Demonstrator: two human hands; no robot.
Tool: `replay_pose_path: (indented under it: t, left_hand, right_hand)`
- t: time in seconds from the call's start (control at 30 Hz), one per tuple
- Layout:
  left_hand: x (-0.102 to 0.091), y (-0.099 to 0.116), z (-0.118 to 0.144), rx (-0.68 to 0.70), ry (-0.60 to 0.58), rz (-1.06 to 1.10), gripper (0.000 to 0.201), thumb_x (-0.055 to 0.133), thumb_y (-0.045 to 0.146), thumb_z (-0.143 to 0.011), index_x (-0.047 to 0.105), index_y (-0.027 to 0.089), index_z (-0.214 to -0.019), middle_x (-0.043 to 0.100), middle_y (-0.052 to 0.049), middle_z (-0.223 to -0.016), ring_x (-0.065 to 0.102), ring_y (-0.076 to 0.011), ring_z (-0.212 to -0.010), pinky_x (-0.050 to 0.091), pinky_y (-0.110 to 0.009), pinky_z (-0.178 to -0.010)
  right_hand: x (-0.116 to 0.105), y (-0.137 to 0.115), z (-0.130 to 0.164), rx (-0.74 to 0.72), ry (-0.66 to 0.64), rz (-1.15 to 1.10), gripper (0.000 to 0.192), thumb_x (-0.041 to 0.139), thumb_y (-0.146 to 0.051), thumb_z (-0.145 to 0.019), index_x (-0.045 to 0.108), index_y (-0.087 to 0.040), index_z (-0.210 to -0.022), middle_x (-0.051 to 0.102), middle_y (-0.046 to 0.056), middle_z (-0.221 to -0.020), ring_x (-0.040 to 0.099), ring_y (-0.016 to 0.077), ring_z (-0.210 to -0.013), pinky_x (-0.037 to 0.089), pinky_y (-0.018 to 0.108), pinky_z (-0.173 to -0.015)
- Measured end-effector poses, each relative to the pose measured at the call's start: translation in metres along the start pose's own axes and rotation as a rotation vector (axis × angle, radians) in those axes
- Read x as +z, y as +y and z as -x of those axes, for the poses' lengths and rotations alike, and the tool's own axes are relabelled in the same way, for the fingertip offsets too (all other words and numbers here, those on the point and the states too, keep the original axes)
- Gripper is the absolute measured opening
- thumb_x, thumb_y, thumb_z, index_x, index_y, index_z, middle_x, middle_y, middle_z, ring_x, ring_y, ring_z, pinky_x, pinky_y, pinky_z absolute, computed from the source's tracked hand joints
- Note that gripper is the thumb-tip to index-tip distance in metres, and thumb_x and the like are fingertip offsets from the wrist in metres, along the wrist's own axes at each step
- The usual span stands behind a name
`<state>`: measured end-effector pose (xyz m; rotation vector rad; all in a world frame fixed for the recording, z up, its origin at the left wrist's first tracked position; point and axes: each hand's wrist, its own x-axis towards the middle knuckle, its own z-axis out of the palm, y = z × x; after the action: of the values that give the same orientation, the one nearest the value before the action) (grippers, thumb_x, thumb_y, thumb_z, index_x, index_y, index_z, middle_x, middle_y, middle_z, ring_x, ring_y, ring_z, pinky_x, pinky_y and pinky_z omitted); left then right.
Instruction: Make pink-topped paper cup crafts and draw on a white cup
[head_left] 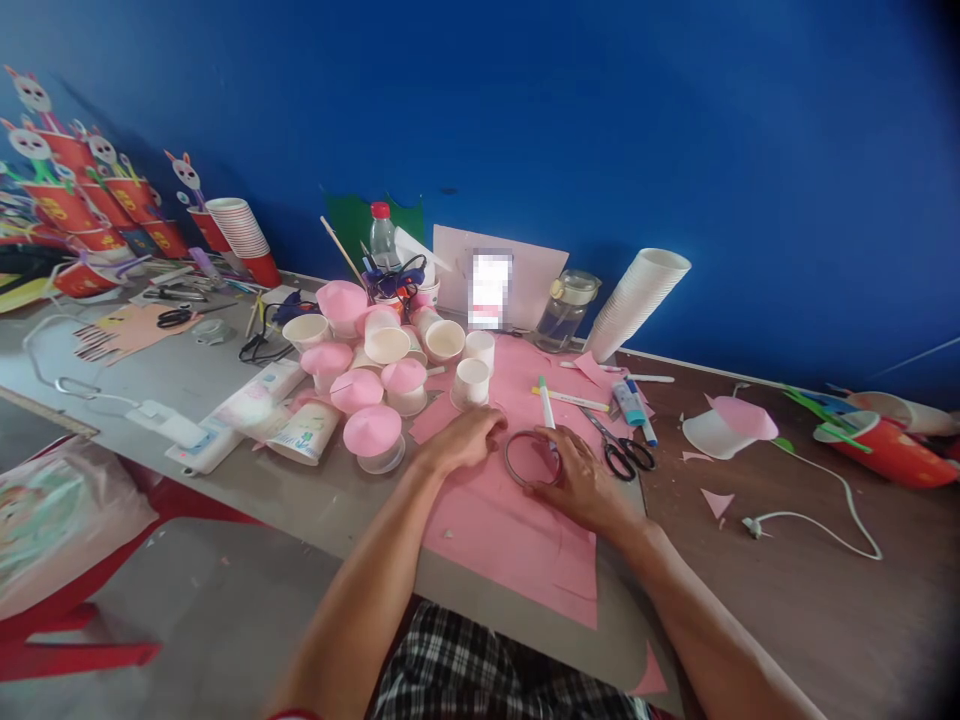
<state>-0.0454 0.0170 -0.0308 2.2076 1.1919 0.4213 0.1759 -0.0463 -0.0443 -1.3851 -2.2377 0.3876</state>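
Over a large pink sheet of paper (pixel 517 560), my right hand (pixel 581 475) has its thumb and fingers around the edge of a thin round ring (pixel 511 470); pink shows through its middle. A white marker with a green end (pixel 547 405) stands out beyond these fingers; whether they grip it too, I cannot tell. My left hand (pixel 472 437) rests on the sheet's left part with curled fingers, and its inside is hidden. Just beyond it is a white paper cup (pixel 472 382). Black-handled scissors (pixel 621 455) lie right of my right hand.
Several paper cups with pink cone tops (pixel 373 432) crowd the left side. Behind are a propped lit phone (pixel 490 290), a glass jar (pixel 568 310) and a leaning cup stack (pixel 637 300). A power strip (pixel 236 415) lies left; a white cable (pixel 847 500) lies right.
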Motion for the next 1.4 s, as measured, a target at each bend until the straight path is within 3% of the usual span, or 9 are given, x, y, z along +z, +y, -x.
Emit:
replay_pose_path:
  t: [0.63,1.07,1.3,1.4]
  left_hand:
    - [-0.0004,0.0017,-0.0005,-0.026,-0.007,0.002,0.027,0.054,0.012,-0.076,0.061,0.016,-0.102,0.066,-0.007,-0.100,0.060,-0.0188,-0.086,0.049,-0.030,-0.079]
    - [-0.0028,0.0035,0.0013,-0.048,-0.009,0.042,0.028,0.052,0.011,-0.077,0.061,0.017,-0.103,0.066,-0.006,-0.100,0.061,-0.0188,-0.088,0.050,-0.029,-0.079]
    - [-0.0022,-0.0042,-0.0030,-0.028,0.029,0.167,0.028,0.049,0.009,-0.080,0.062,0.016,-0.104,0.067,-0.005,-0.098,0.062,-0.0154,-0.084,0.050,-0.026,-0.075]
    - [-0.0018,-0.0017,-0.0036,0.048,0.054,0.208,0.026,0.049,0.009,-0.081,0.063,0.015,-0.102,0.067,-0.007,-0.100,0.062,-0.0157,-0.087,0.050,-0.026,-0.078]
  right_hand:
    - [-0.0057,-0.0070,-0.0011,0.014,-0.010,-0.027,0.057,0.064,-0.041,-0.080,0.044,-0.021,-0.129,0.057,0.014,-0.122,0.056,0.0311,-0.113,0.048,0.047,-0.093]
    - [-0.0028,-0.0009,-0.0009,0.030,-0.048,-0.052,0.064,0.069,-0.044,-0.076,0.042,-0.022,-0.129,0.056,0.013,-0.125,0.055,0.0321,-0.115,0.047,0.046,-0.094]
    - [-0.0039,-0.0017,-0.0007,0.033,-0.041,-0.060,0.062,0.069,-0.044,-0.076,0.043,-0.022,-0.128,0.056,0.013,-0.124,0.055,0.0313,-0.116,0.046,0.046,-0.097]
    - [-0.0034,-0.0015,-0.0009,0.030,-0.037,-0.058,0.062,0.070,-0.043,-0.075,0.043,-0.022,-0.128,0.056,0.013,-0.125,0.055,0.0312,-0.116,0.046,0.046,-0.096]
